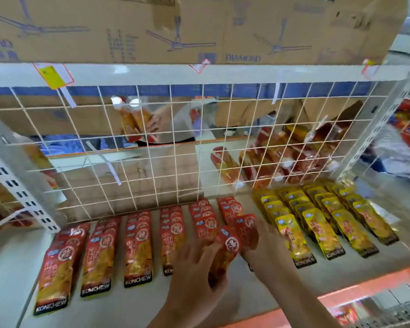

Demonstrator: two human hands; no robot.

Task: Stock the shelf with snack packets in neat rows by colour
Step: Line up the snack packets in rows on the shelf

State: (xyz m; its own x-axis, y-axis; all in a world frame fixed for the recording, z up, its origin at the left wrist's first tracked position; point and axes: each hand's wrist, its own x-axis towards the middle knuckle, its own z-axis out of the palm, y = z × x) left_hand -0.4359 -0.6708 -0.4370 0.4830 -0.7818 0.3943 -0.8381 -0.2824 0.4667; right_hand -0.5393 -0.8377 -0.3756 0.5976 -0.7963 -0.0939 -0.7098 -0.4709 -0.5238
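Observation:
Red snack packets (137, 247) lie in several overlapping rows on the left and middle of the white shelf (7, 268). Yellow packets (322, 223) fill several rows on the right. My left hand (194, 273) holds a red packet (225, 249) at the front of the red rows, fingers curled around its left edge. My right hand (268, 249) holds a second red packet (247, 229) just to the right, above the gap between red and yellow rows.
A white wire grid (152, 147) backs the shelf. Behind it another person's hand holds packets (135, 119), and a loose pile of red packets (282, 157) lies on the far side. Cardboard boxes (175, 27) sit on the shelf above. An orange shelf edge (365, 287) runs along the front right.

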